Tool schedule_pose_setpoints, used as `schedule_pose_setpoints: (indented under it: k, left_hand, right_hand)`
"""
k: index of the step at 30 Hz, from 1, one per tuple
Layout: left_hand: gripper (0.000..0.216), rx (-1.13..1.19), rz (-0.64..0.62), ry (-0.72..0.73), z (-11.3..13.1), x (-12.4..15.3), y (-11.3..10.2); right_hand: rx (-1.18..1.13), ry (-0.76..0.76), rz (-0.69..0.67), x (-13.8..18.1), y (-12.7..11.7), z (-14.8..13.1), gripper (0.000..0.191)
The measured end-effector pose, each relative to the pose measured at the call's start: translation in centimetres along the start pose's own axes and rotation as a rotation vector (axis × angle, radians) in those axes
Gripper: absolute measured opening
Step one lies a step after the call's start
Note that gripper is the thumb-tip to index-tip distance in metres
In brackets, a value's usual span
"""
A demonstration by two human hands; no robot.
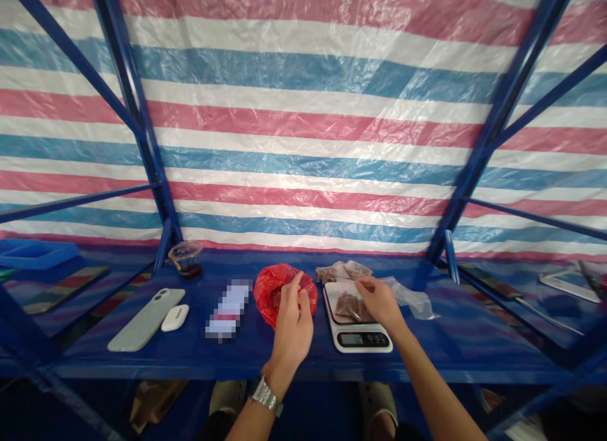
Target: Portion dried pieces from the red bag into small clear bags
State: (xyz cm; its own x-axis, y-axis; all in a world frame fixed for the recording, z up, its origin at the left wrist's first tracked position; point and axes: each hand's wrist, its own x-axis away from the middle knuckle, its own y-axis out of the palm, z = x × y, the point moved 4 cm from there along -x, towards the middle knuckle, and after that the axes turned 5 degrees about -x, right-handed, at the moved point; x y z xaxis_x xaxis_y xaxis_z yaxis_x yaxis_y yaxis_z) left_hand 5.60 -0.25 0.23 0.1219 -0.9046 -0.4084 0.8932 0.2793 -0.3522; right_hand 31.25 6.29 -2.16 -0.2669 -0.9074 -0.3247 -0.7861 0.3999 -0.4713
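Note:
My left hand (293,327), with a metal watch on its wrist, reaches into the open mouth of a red plastic bag (268,292) on the blue shelf; its fingertips are pinched at the bag's rim. My right hand (379,302) rests on a small clear bag of brown bits (348,303) that lies on the plate of a white digital kitchen scale (361,337). Behind the scale lie two more small filled clear bags (341,271) and an empty clear bag (411,299).
On the blue metal shelf (427,352) lie a grey phone (146,319), a white earbud case (175,317), a blurred white card (227,309) and a small clear cup (186,258). Blue uprights stand left and right. A striped tarp hangs behind. A blue tray (33,253) sits far left.

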Motion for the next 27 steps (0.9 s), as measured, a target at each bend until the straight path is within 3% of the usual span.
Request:
schedule_pose_setpoints:
  k: [4,10,17,27]
  left_hand:
    - [0.042,0.029,-0.011,-0.005,0.0,-0.1,0.4]
    - [0.033,0.005,-0.032,0.055,0.4,0.2,1.1]
    - [0.030,-0.073,-0.007,0.158,0.1,0.1,1.4]
    - [0.027,-0.051,0.020,0.182,1.1,0.2,1.5]
  right_hand:
    - [0.255,-0.077,0.117,0.2,-1.5,0.9,0.040]
    - [0.205,-0.065,0.133,-0.1,-3.5,1.2,0.039]
    - [0.176,-0.054,0.037,0.0,-3.0,1.9,0.034]
    - [0.209,-0.062,0.016,0.1,-2.5,1.6,0.038]
